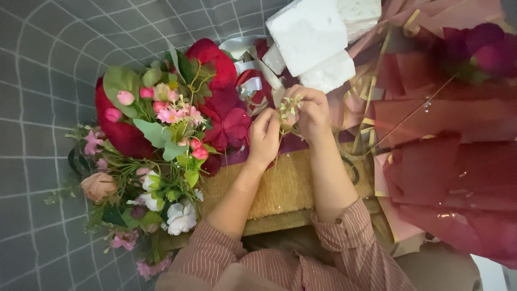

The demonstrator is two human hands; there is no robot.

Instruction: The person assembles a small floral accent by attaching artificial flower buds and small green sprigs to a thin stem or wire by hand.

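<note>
In the head view, the person is looking down at both hands, which are meeting just above the edge of a tan woven surface (280,186). The left hand (264,137) is curling inward with its fingers drawn together, and the fingertips are pinching the lower part of a small green sprig (289,108). The right hand (311,110) is closing around the same sprig from the other side, thumb and fingers pressing together near the tiny pale buds at its top. The sprig is sitting between the two hands, touching both, just beside the dark red blooms (226,116) of a large flower arrangement (156,140) that is spreading out to the left over a grey gridded floor (43,81). Judging by its thin stem and small leaves, the sprig is looking very light, limp and easy to bend or snap, so it is best taken low on the stem with a gentle pinch, keeping clear of the buds. White foam blocks (309,37) are lying just beyond the hands, pale ribbon (250,83) is curling beside them, and sheets of dark red wrapping paper (447,178) with gold strips are piling up to the right. Striped pink sleeves (350,237) are covering both forearms near the bottom.
</note>
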